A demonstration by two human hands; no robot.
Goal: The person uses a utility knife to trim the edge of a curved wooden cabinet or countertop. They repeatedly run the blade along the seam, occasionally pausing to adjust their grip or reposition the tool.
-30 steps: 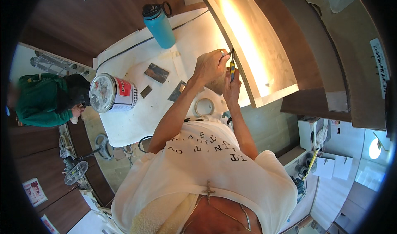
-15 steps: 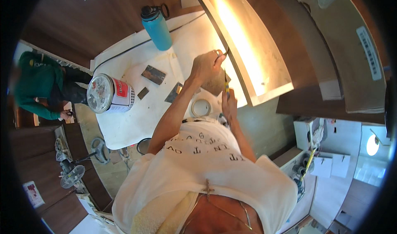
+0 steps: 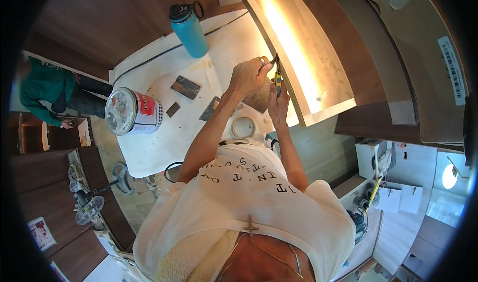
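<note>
My left hand (image 3: 246, 78) is closed, fingertips pinching a thin dark strip (image 3: 274, 60) at the near edge of a wooden board (image 3: 313, 115) with a glowing lit channel. Just below, my right hand (image 3: 278, 103) grips a yellow-and-black knife-like tool (image 3: 278, 80), its tip up against that strip and edge. Beneath my hands is the white worktop (image 3: 144, 160), with several dark rectangular pieces (image 3: 185, 87), a tan square piece (image 3: 256, 99) and a tape roll (image 3: 243, 127).
A paint can (image 3: 130, 110) and teal bottle (image 3: 190, 35) stand on the worktop. At left, a person in a green top (image 3: 45, 88) bends beside cabinets, near a fan (image 3: 89, 210). Cardboard (image 3: 438, 98) borders the lit board on the right.
My right hand dipped with the tool half a second ago and is back up at the edge now. My left hand stays nearly in place. The person at left has shifted posture.
</note>
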